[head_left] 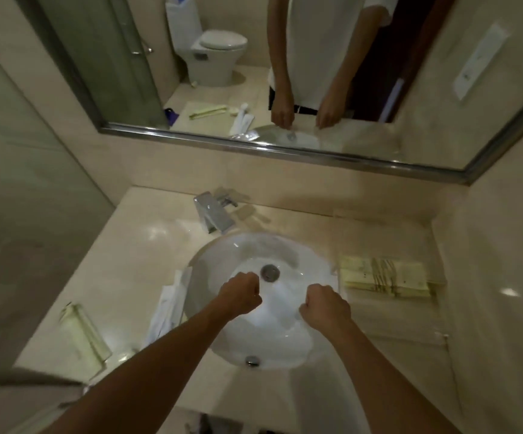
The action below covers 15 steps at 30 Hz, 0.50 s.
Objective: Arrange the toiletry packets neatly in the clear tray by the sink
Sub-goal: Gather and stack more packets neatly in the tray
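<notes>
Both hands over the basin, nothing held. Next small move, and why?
Probably reach the left hand to the white packets lying loose at the sink's left rim. Both it and the right hand hang curled over the basin, seemingly holding nothing, while the pale green packets already sit in the clear tray on the right. Another green packet lies farther left.

basin [285, 339] open beneath both hands; tap [215, 216] blocks rear; packets [385, 278] fill right counter, white packets [166, 308] crowd left rim.
</notes>
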Tool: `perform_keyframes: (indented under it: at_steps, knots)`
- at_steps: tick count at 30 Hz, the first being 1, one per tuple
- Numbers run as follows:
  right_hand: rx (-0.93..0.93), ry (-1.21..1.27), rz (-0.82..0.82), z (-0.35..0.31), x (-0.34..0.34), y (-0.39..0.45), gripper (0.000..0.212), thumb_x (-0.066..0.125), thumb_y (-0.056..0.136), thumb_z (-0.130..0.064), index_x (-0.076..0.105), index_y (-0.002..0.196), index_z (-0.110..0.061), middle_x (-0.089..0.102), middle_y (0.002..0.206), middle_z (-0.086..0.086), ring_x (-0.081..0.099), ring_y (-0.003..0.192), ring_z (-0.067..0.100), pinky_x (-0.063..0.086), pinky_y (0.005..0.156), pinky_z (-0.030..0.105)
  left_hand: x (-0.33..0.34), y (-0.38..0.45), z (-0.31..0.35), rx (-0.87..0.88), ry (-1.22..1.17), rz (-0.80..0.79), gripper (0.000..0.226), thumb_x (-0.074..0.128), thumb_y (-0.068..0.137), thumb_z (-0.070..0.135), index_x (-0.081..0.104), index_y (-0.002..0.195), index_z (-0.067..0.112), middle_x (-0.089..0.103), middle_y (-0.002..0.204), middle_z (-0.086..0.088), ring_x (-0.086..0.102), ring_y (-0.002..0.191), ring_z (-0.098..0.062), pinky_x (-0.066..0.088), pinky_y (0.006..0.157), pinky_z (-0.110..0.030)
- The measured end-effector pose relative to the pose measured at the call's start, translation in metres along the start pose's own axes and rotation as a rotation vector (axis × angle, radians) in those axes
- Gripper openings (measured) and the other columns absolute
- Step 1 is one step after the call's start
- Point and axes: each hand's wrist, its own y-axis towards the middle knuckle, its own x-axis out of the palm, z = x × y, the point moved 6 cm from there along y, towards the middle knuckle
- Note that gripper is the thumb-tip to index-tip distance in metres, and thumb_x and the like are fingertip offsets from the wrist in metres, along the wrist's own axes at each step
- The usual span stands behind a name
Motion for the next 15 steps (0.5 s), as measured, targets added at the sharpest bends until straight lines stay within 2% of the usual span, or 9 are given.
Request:
perform_keyframes:
  at_steps: [4, 9, 13, 15]
  knots:
    - [-0.072, -0.047, -0.021, -0.065, 0.015, -0.011, 0.016, 0.053, 0.088, -0.021, 0.06, 0.101, -0.014, 0.063, 0.105, 0.006, 0.063, 0.095, 0.026, 0.039, 0.069, 0.027, -0.024, -0.031, -0.07, -0.059, -0.048, 0.028, 0.02, 0.059, 0.082, 0.016, 0.065, 0.099, 0.007, 0.067, 0.106, -0.011, 0.063, 0.095, -0.025, 0.052, 0.08, -0.032]
    - [-0.2, -0.096, -0.056, -0.144, 0.043, -0.029, 0.016, 0.052, 0.092, -0.024, 0.057, 0.103, -0.013, 0.06, 0.111, 0.009, 0.062, 0.099, 0.029, 0.04, 0.073, 0.03, -0.041, -0.071, -0.161, -0.175, -0.056, 0.03, 0.022, 0.058, 0.082, 0.024, 0.063, 0.101, 0.015, 0.063, 0.109, -0.005, 0.062, 0.099, -0.025, 0.049, 0.076, -0.031]
    - [-0.247, -0.133, -0.09, -0.197, 0.069, -0.042, 0.018, 0.051, 0.09, -0.025, 0.058, 0.102, -0.013, 0.061, 0.104, 0.008, 0.062, 0.097, 0.029, 0.042, 0.071, 0.032, -0.047, -0.102, -0.228, -0.253, -0.075, 0.043, 0.012, 0.059, 0.08, 0.027, 0.058, 0.09, 0.021, 0.062, 0.109, -0.004, 0.061, 0.096, -0.023, 0.05, 0.077, -0.033]
    - [-0.26, -0.147, -0.122, -0.218, 0.083, -0.048, 0.012, 0.051, 0.09, -0.024, 0.055, 0.096, -0.014, 0.06, 0.1, 0.008, 0.062, 0.096, 0.029, 0.041, 0.07, 0.032, -0.051, -0.114, -0.253, -0.277, -0.101, 0.061, 0.011, 0.06, 0.079, 0.027, 0.057, 0.088, 0.021, 0.062, 0.107, -0.005, 0.061, 0.093, -0.022, 0.051, 0.075, -0.033]
